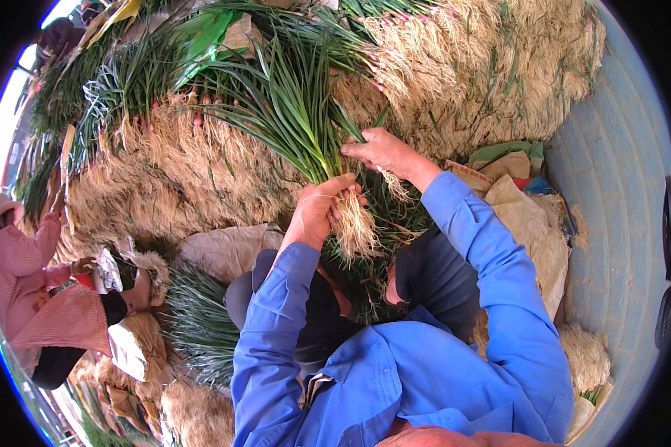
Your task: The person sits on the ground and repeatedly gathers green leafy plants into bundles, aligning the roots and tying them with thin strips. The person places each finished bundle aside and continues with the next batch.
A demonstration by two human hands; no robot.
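My left hand (319, 209) is closed around the lower stems of a bunch of green onions (307, 123); its long green leaves fan up and to the left, and pale stringy roots (358, 223) hang below the fist. Just right of the bunch, my right hand (383, 153) pinches a small green onion plant (391, 181), its white base and roots pointing down. Its leaves partly merge with the greenery behind. Between my knees lies a heap of loose green leaves (369, 279).
Banked rootward-facing onions (184, 162) stretch ahead. Another onion pile (201, 318) lies left of my leg. Woven sacks (525, 229) are at right beside a blue-grey wall (615, 223). A person in pink (33, 285) sits at far left.
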